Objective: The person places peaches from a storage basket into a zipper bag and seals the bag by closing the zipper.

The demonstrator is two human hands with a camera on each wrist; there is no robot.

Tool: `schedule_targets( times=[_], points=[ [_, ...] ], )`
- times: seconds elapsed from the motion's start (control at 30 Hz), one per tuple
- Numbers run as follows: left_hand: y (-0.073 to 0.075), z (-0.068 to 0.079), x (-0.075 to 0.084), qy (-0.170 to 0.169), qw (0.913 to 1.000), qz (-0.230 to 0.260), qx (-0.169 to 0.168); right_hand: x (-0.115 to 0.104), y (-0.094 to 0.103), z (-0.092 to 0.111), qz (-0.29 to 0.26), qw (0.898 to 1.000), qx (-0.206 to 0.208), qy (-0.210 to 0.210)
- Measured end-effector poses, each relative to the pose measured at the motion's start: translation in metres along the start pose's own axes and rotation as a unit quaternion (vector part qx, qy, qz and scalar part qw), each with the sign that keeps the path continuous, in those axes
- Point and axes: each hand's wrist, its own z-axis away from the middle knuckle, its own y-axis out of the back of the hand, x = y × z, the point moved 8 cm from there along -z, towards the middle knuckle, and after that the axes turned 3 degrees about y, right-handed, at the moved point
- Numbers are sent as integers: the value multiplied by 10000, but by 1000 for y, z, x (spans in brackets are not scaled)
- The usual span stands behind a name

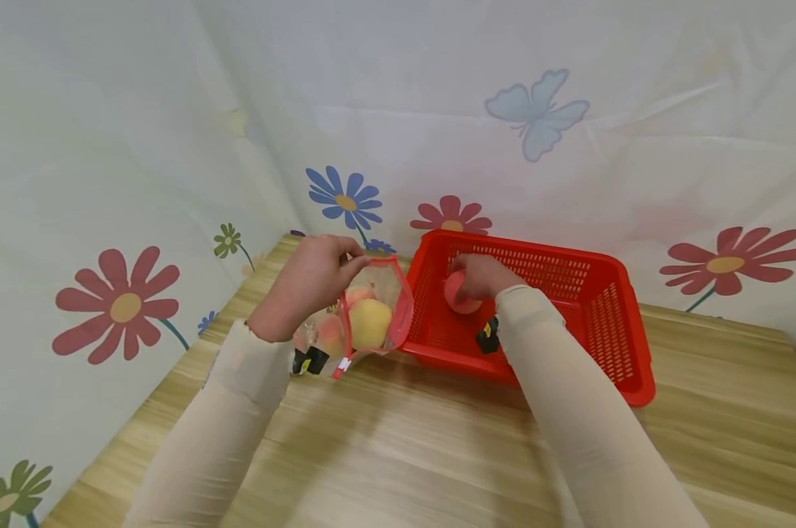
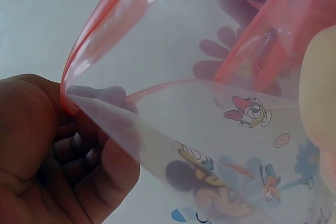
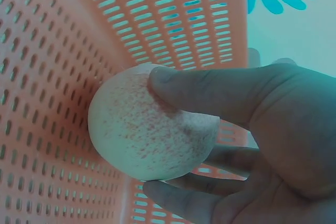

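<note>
My left hand [image 1: 320, 277] pinches the red-edged rim of a clear zip bag [image 2: 236, 145] printed with cartoon figures, and the bag's mouth gapes. Inside the bag sit several peaches, a yellow one [image 1: 370, 323] at the front. In the left wrist view, the thumb and fingers close on a corner of that rim. My right hand [image 1: 485, 277] reaches into the red plastic basket [image 1: 640, 367] and grips a pinkish peach [image 3: 152, 124] there. The right wrist view has the thumb on top of this peach and fingertips beneath it, close to the slotted basket wall.
Bag and basket stand side by side on a wood-grain table [image 1: 371, 455]. A pale cloth backdrop [image 1: 398, 88] with printed flowers and a butterfly rises behind and to the left. A white slider [image 1: 344, 364] hangs at the bag's near edge.
</note>
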Motion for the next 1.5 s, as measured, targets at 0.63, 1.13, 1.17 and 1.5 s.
schedule_targets(
  times=[0.63,1.13,1.17,1.5],
  points=[
    [2,-1,-2,148,9999,42,-32,-29,17,36,113,9968,258,751],
    [3,1,-1,290,9996,12,-41,-46,19,62,-55,9918,518,1166],
    [3,1,-1,287,9996,3,-39,-47,19,64,-63,9915,534,1187],
    [2,1,-1,321,9995,-40,-26,-60,16,79,-165,9871,704,1428]
  ],
)
